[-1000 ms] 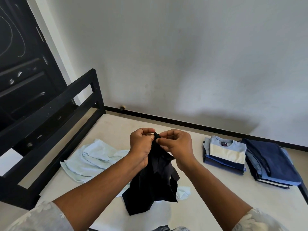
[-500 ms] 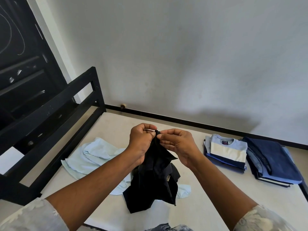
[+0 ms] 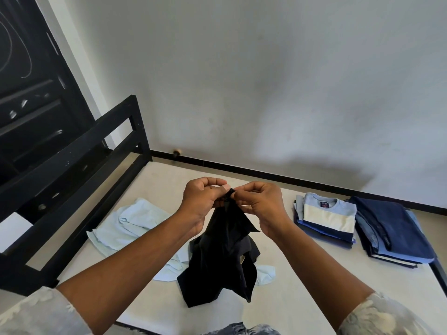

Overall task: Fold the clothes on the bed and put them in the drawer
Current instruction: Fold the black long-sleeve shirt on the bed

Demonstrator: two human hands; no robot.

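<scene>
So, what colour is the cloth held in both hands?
The cloth is plain black, best seen in the head view.

The person wore pale grey-beige cloth printed with a faded, whitish leaf or flower pattern, seen only as two sleeves: the left sleeve (image 3: 36, 315) showed below and to the left of the black garment (image 3: 217, 267), and the right sleeve (image 3: 387, 317) below and to its right. Each sleeve ended in a soft edge, and beyond it the forearms were bare up to the left hand (image 3: 200, 201) and right hand (image 3: 263, 206) at the garment's top. Straight below the garment was a strip of mottled grey-blue cloth (image 3: 242, 330); what piece of clothing it was could not be told.
</scene>
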